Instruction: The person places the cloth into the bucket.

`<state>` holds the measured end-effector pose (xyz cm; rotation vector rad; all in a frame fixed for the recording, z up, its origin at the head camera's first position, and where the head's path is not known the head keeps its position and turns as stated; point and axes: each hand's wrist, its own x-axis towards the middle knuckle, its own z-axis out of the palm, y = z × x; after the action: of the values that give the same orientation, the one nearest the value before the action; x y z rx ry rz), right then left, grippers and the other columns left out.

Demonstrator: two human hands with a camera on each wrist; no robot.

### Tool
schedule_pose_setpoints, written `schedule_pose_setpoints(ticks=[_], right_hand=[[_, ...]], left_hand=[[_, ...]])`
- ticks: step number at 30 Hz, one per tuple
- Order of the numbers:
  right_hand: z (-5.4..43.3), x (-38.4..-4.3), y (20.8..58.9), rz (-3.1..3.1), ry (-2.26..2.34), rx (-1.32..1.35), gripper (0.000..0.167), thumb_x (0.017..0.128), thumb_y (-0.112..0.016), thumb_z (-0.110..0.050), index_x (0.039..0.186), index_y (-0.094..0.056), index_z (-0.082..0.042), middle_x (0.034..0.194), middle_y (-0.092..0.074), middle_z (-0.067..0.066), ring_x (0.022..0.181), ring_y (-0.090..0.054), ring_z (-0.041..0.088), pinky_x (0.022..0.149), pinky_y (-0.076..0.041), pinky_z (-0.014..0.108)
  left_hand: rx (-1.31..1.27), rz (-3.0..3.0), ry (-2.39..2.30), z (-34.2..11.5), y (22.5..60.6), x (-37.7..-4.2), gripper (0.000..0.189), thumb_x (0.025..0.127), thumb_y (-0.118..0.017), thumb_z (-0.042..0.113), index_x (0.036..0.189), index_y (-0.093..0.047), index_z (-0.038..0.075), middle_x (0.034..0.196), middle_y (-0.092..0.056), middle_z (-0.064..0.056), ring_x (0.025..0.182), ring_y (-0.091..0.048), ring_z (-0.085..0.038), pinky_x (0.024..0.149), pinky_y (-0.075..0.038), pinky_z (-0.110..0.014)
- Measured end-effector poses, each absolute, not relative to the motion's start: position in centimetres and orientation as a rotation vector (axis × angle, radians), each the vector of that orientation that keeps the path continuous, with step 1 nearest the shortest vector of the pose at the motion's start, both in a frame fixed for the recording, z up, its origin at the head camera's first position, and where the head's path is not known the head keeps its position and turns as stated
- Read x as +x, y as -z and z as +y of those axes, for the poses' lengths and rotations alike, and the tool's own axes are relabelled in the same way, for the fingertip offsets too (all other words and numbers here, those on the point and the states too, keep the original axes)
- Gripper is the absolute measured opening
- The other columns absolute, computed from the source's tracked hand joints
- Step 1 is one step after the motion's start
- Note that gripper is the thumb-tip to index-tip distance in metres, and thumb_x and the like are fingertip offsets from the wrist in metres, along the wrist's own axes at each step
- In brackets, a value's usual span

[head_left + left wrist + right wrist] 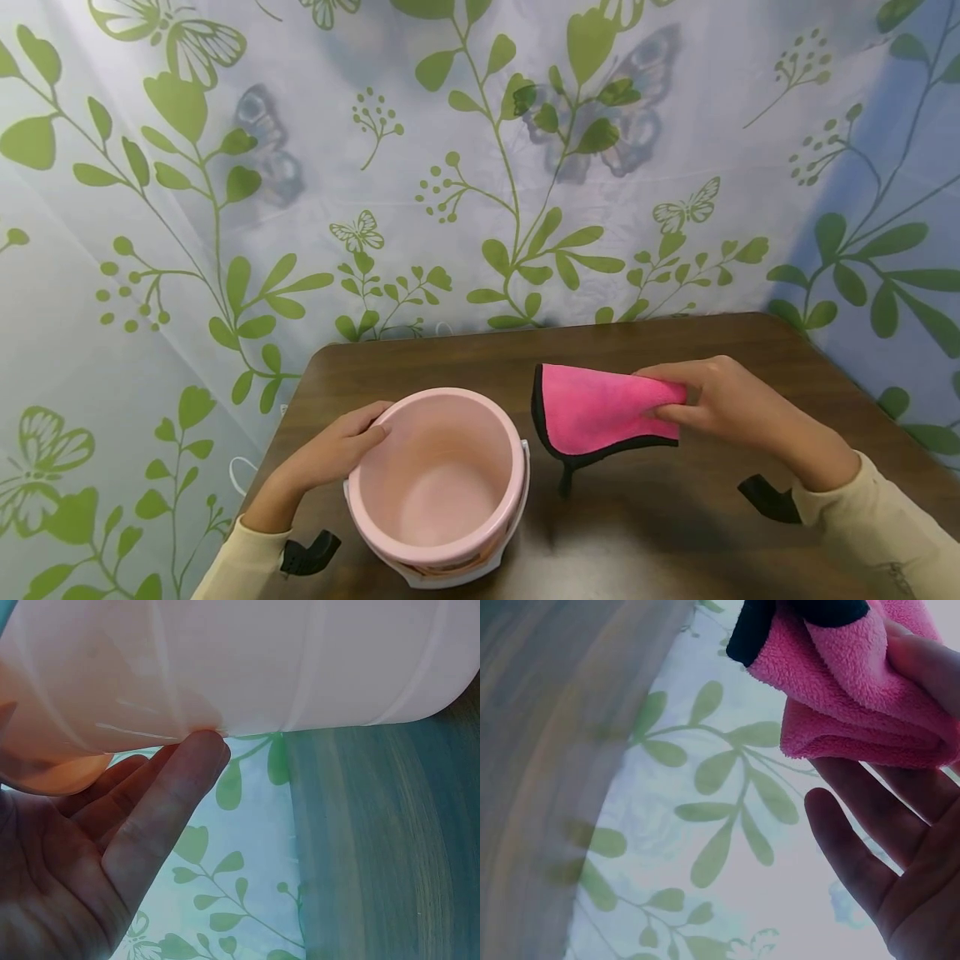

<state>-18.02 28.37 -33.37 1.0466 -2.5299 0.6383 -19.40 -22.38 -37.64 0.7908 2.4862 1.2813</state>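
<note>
A pale pink bucket [442, 475] stands on the brown table in the head view, its mouth facing up and its inside bare. My left hand [341, 446] holds the bucket's left rim, and the left wrist view shows a digit of that hand [161, 817] against the ribbed outer wall [232, 660]. To the bucket's right, my right hand [720, 404] pinches a folded bright pink towel [592, 408] by its right end. Black edging and a small black loop hang from the towel. Fluffy folds of the towel [855, 705] lie between thumb and fingers in the right wrist view.
A brown wooden table [420, 367] carries the bucket. Behind it hangs a white curtain [420, 250] printed with green leaves and butterflies. The bucket's white handle [517, 517] lies down along its side. Black mounts sit at both wrists.
</note>
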Motion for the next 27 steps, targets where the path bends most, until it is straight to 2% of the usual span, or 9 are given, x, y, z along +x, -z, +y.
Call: schedule_pose_setpoints(ticks=[10, 17, 22, 27], right_hand=[[26.9, -19.0, 31.2, -2.470, -0.619, 1.116, 0.043, 0.077, -0.088, -0.008, 0.116, -0.075, -0.022, 0.093, -0.068, -0.020, 0.059, -0.047, -0.005, 0.057, -0.043, 0.018], [25.3, -19.6, 29.7, -2.467, -0.624, 1.173, 0.041, 0.080, -0.085, -0.008, 0.118, -0.075, -0.020, 0.082, -0.063, -0.022, 0.055, -0.047, -0.007, 0.054, -0.044, 0.021], [23.6, -19.9, 29.1, -2.456, -0.658, 1.215, 0.039, 0.082, -0.084, -0.010, 0.118, -0.075, -0.018, 0.084, -0.064, -0.021, 0.057, -0.051, -0.006, 0.055, -0.045, 0.023], [21.6, -20.0, 28.6, -2.457, -0.700, 1.265, 0.037, 0.083, -0.084, -0.011, 0.118, -0.076, -0.020, 0.087, -0.067, -0.019, 0.056, -0.046, -0.005, 0.055, -0.044, 0.023]], left_hand=[[0.806, 2.493, -1.290, -22.6, 37.8, -19.5, 0.035, 0.109, -0.047, 0.016, 0.140, -0.054, 0.000, 0.125, -0.062, -0.015, 0.104, -0.063, -0.025, 0.083, -0.054, -0.030], [0.806, 2.501, -1.294, -22.6, 38.0, -19.6, 0.036, 0.109, -0.047, 0.018, 0.139, -0.055, 0.001, 0.125, -0.063, -0.015, 0.104, -0.064, -0.021, 0.083, -0.055, -0.030], [0.789, 2.489, -1.299, -22.6, 38.1, -19.6, 0.036, 0.109, -0.047, 0.020, 0.140, -0.055, 0.001, 0.124, -0.063, -0.015, 0.102, -0.064, -0.020, 0.082, -0.055, -0.030], [0.812, 2.471, -1.301, -22.6, 38.1, -19.6, 0.036, 0.109, -0.046, 0.017, 0.140, -0.054, -0.001, 0.123, -0.063, -0.015, 0.101, -0.065, -0.022, 0.082, -0.055, -0.031]])
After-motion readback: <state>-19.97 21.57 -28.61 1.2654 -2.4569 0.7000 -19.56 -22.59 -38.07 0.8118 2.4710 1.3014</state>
